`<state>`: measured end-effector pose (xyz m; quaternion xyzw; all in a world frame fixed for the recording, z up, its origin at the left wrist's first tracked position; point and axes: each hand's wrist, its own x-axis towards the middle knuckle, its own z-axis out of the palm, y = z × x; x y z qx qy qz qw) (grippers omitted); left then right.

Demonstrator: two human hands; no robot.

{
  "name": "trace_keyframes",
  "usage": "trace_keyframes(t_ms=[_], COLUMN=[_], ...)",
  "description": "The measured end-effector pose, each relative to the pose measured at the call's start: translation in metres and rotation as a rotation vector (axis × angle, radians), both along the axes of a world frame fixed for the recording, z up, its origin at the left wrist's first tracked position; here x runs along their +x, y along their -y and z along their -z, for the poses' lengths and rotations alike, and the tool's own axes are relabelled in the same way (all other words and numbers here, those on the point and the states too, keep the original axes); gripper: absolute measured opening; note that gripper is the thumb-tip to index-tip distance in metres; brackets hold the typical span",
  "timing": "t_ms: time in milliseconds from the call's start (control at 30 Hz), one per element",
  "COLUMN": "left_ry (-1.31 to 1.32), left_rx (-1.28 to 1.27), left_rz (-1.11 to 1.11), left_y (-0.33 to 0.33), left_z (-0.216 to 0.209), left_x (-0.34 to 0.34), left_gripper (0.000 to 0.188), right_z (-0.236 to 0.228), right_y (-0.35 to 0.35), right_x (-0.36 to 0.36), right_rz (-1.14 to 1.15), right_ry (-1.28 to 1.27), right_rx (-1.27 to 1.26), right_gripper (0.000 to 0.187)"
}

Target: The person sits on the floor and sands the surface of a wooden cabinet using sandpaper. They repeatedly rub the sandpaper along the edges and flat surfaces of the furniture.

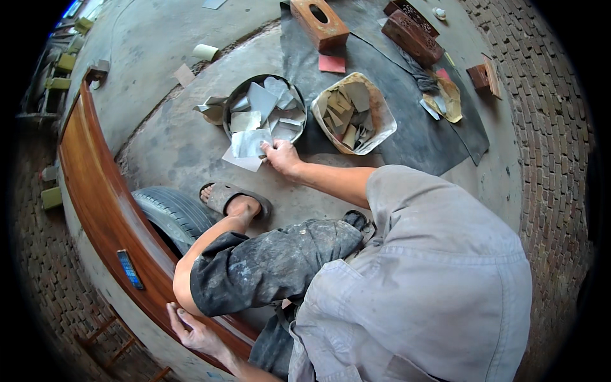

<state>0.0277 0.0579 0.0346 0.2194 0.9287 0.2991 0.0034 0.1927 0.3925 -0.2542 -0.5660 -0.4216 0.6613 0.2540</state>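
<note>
My right hand (282,156) reaches out to the near rim of a round, dark-rimmed basin (303,122) heaped with pale grey and white sheets. Thumb and fingers pinch the corner of a light grey sheet that looks like sandpaper (249,144). Under it, another pale sheet (242,160) hangs over the rim. At the lower left, my left hand (200,334) lies on the edge of a long varnished reddish-brown wooden board (105,184), fingers stretched out and holding nothing. A flat dark slab with a blue face (130,269) rests on the board.
A tyre (175,213) sits against the board, near my sandalled foot (232,198). Right of the basin stands a squarish white tub (386,130) of brown abrasive pieces. Carved wooden boxes (321,32) lie on a dark sheet (414,137). Brick paving (547,127) borders the right.
</note>
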Motion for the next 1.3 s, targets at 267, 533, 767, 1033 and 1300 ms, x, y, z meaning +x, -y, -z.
trace_keyframes(t_ms=[267, 533, 767, 1033, 1300], left_ry=[0.150, 0.018, -0.033, 0.088, 0.193], left_rx=[-0.196, -0.257, -0.194, -0.176, -0.081], left_rz=[-0.028, -0.059, -0.139, -0.268, -0.311], left_y=[0.046, 0.080, 0.141, 0.185, 0.189], left_z=[0.045, 0.020, 0.002, 0.021, 0.029], left_x=[0.009, 0.004, -0.030, -0.050, -0.053], left_gripper=[0.030, 0.036, 0.034, 0.035, 0.038], right_z=[0.018, 0.001, 0.019, 0.003, 0.031], right_y=[-0.022, -0.002, -0.029, -0.049, -0.123], right_x=[0.025, 0.062, 0.067, 0.064, -0.004], right_rz=[0.067, -0.475, -1.019, -1.517, -0.738], right_ry=[-0.046, 0.327, 0.757, 0.877, 0.571], right_rx=[-0.099, 0.390, 1.035, 0.836, 1.026], right_gripper=[0.040, 0.034, 0.035, 0.026, 0.029])
